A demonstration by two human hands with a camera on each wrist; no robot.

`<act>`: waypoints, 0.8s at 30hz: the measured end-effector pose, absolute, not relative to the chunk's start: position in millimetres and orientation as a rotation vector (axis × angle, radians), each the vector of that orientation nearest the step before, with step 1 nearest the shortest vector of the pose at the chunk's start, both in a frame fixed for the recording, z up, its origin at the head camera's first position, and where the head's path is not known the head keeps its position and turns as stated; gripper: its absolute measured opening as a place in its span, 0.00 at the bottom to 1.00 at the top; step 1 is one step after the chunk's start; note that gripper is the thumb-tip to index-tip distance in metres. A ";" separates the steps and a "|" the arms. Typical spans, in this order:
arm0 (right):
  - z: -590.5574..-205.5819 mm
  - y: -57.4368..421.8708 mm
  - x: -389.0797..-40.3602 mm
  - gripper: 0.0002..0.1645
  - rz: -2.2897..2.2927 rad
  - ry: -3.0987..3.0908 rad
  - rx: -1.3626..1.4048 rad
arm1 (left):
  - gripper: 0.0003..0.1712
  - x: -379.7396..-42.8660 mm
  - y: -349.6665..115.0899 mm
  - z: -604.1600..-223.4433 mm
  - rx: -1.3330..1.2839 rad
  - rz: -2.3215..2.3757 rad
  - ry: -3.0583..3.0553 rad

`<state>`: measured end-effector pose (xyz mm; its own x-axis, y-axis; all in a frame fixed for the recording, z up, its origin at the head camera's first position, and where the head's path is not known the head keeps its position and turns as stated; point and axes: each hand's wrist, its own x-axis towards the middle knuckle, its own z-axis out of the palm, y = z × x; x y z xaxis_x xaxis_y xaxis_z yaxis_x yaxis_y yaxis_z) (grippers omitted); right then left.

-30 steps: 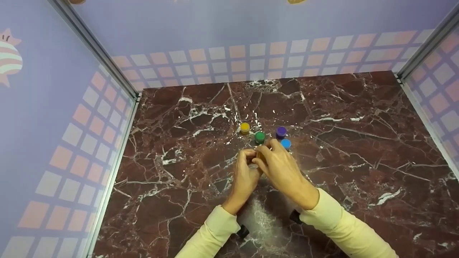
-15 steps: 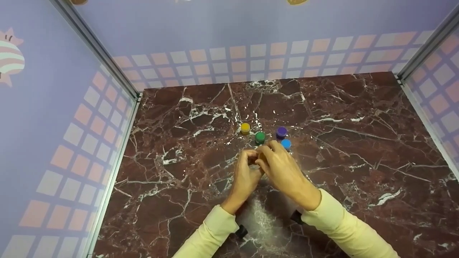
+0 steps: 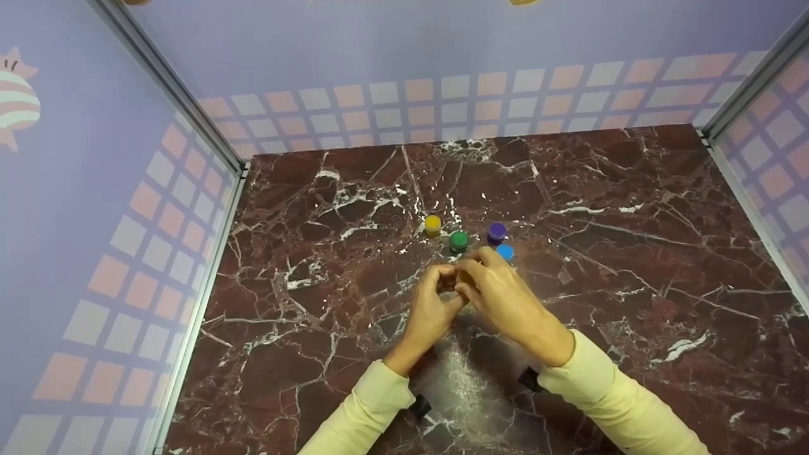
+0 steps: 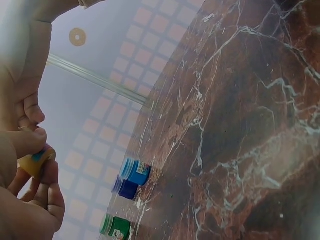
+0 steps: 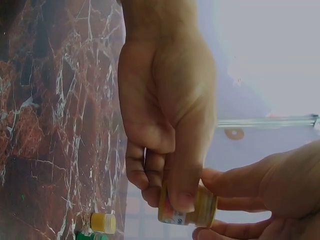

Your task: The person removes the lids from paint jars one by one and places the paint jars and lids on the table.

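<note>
Above the table my left hand (image 3: 433,303) grips a small yellow paint jar (image 5: 164,212), its thumb lying across the label. My right hand (image 3: 502,297) pinches the jar's ribbed lid end (image 5: 207,205) between thumb and fingers. The jar lies sideways in the right wrist view, and fingers cover much of it; in the head view it is almost hidden. Just beyond the hands stand a green paint jar (image 3: 458,242), a yellow-lidded jar (image 3: 432,225), a purple jar (image 3: 497,232) and a light blue jar (image 3: 504,253), partly behind the right hand.
The dark red marbled table (image 3: 303,354) carries the upright jars near its middle. Lilac panels with pink and white squares stand along the back (image 3: 417,50), the left (image 3: 76,189) and the right. Metal posts (image 3: 170,88) join them at the corners.
Both hands stay together around the jar. Their fingers and the right wrist shift slightly, with the right forearm moving a little to the right. The standing jars have not moved.
</note>
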<state>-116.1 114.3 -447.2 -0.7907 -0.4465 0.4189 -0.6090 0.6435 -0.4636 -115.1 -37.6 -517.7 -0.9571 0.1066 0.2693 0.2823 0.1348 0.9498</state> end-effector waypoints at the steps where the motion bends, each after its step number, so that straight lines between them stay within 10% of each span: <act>1: -447.0 114.8 -116.5 0.16 0.875 -2.604 0.866 | 0.18 -115.2 -38.3 -517.4 -0.393 -1.947 -2.269; 24: -447.8 116.9 -122.5 0.25 0.778 -2.592 1.061 | 0.20 -116.4 -54.4 -517.5 -0.453 -1.998 -2.338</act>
